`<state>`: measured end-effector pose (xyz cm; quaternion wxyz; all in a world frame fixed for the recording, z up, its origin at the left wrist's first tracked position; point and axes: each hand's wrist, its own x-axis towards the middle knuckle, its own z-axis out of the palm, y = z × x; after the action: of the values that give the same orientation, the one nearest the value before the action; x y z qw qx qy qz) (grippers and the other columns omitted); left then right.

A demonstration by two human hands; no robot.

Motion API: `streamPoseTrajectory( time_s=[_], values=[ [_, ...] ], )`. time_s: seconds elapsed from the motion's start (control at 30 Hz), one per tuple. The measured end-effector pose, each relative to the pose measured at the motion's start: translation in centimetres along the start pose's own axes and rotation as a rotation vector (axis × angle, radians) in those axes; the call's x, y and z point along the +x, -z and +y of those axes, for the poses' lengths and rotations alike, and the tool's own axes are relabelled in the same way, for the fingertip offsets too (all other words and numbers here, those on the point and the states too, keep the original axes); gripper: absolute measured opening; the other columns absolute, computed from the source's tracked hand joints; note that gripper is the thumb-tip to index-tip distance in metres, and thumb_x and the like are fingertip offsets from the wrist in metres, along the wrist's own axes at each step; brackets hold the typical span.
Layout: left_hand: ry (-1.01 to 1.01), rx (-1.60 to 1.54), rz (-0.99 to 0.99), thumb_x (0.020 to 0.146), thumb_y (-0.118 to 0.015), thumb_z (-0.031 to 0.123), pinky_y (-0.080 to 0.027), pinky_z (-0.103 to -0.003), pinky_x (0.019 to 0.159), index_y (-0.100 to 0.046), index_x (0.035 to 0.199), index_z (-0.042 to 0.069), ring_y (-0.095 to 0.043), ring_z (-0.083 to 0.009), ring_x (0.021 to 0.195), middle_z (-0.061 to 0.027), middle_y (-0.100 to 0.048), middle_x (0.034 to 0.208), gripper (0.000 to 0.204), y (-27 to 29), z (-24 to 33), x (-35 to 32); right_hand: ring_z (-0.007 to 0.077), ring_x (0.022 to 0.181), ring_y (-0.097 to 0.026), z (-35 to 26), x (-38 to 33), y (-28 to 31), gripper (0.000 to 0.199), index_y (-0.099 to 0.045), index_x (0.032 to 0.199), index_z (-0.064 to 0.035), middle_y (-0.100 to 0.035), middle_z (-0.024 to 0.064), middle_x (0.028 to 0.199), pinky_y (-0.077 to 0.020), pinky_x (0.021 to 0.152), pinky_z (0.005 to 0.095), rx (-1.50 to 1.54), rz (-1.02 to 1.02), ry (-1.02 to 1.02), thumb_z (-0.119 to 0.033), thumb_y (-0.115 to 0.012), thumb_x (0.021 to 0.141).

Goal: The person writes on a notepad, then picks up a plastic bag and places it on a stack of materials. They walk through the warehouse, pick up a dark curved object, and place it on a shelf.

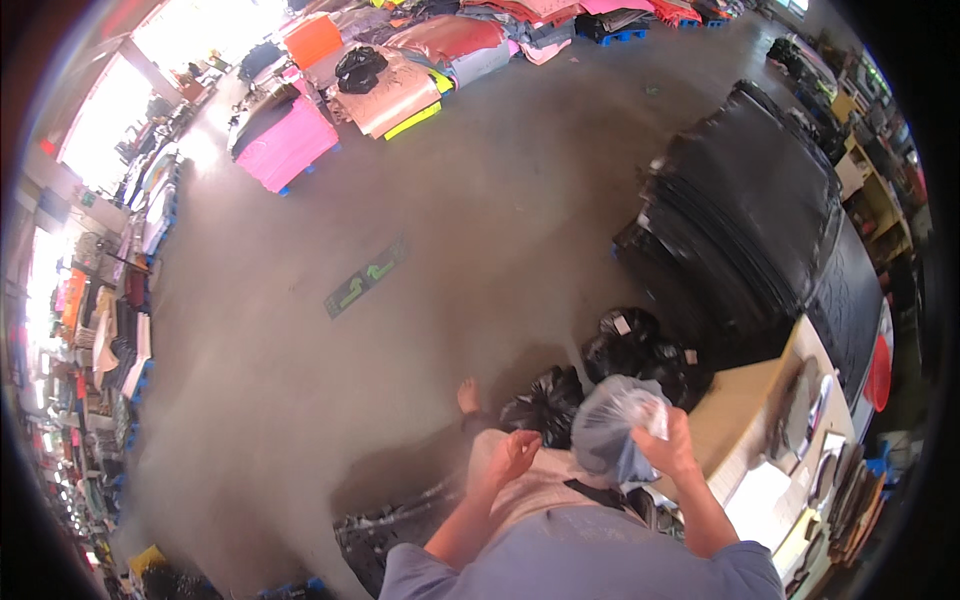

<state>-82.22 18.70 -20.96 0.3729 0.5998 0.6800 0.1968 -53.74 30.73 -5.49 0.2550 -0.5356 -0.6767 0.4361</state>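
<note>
My right hand (668, 445) is closed on the gathered top of a clear plastic bag (612, 425) with greyish contents. The bag hangs in front of my body, close to the edge of a light wooden table. Over my lap, my left hand (514, 456) has its fingers curled in; whether anything is between them is hidden. Just beyond my hands, a knotted black plastic bag (545, 408) sits on the floor. More black plastic bags (635, 350) are bunched to its right, some with small pale labels.
A large stack of black sheets (740, 190) rises at the right. The wooden table (735, 400) beside me bears papers and flat pieces. Pink sheets (285, 145) and other coloured stacks stand on pallets at the back. A green-arrow floor marking (366, 278) lies ahead left.
</note>
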Motion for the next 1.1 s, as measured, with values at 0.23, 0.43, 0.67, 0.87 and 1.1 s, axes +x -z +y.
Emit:
streamPoseTrajectory(
  time_s=[0.23, 0.43, 0.67, 0.87, 1.1],
  values=[
    [0.385, -0.099, 0.237, 0.099, -0.057, 0.028, -0.058, -0.046, 0.082, -0.077, 0.1, 0.002, -0.073, -0.0391, 0.095, -0.023, -0.074, 0.103, 0.033, 15.9, -19.0, 0.2, 0.0247, 0.101, -0.068, 1.2, 12.9, -12.3, 0.046, -0.065, 0.123, 0.0041, -0.072, 0.016, 0.11, -0.0547, 0.091, 0.0409, -0.111, 0.183, -0.179, -0.012, -0.076, 0.081],
    [0.641, 0.059, 0.065, 0.092, -0.058, 0.025, -0.056, -0.049, 0.087, -0.077, 0.099, 0.006, -0.07, -0.0424, 0.102, -0.0228, -0.074, 0.101, 0.027, 30.1, -24.7, 2.9, 0.0152, 0.095, -0.061, -4.9, 29.6, -20.0, 0.05, -0.059, 0.129, 0.0021, -0.064, 0.0054, 0.112, -0.0523, 0.082, 0.0327, 0.22, 0.292, -0.297, -0.012, -0.076, 0.084],
    [0.271, -0.217, 0.37, 0.099, -0.063, 0.032, -0.053, -0.046, 0.099, -0.073, 0.119, 0.002, -0.067, -0.0405, 0.114, -0.0207, -0.073, 0.118, 0.038, 42.7, -25.7, 23.0, 0.0085, 0.08, -0.057, -16.6, 48.8, -28.8, 0.026, -0.068, 0.105, -0.0076, -0.061, -0.0056, 0.092, -0.0449, 0.071, 0.0273, 0.524, 0.298, -0.108, 0.001, -0.068, 0.081],
    [0.378, -0.192, 0.348, 0.098, -0.063, 0.033, -0.053, -0.044, 0.1, -0.074, 0.118, 0.002, -0.069, -0.0367, 0.114, -0.0197, -0.073, 0.118, 0.039, 51.9, -33.7, 34.6, 0.0083, 0.073, -0.059, -22.0, 67.5, -37.8, 0.02, -0.07, 0.101, -0.0045, -0.066, -0.0034, 0.088, -0.0473, 0.065, 0.0276, 0.532, 0.288, -0.155, -0.004, -0.069, 0.082],
    [1.05, -0.843, 0.566, 0.095, -0.066, 0.022, -0.056, -0.032, 0.064, -0.075, 0.093, 0.002, -0.069, -0.019, 0.07, -0.0069, -0.071, 0.08, 0.022, 50.3, -50.9, 31.8, 0.0083, 0.068, -0.056, -30.7, 84.4, -46.1, 0.014, -0.07, 0.091, -0.0011, -0.064, -0.0027, 0.077, -0.0453, 0.059, 0.0302, 0.34, 0.097, -0.08, -0.009, -0.071, 0.08]
  ],
)
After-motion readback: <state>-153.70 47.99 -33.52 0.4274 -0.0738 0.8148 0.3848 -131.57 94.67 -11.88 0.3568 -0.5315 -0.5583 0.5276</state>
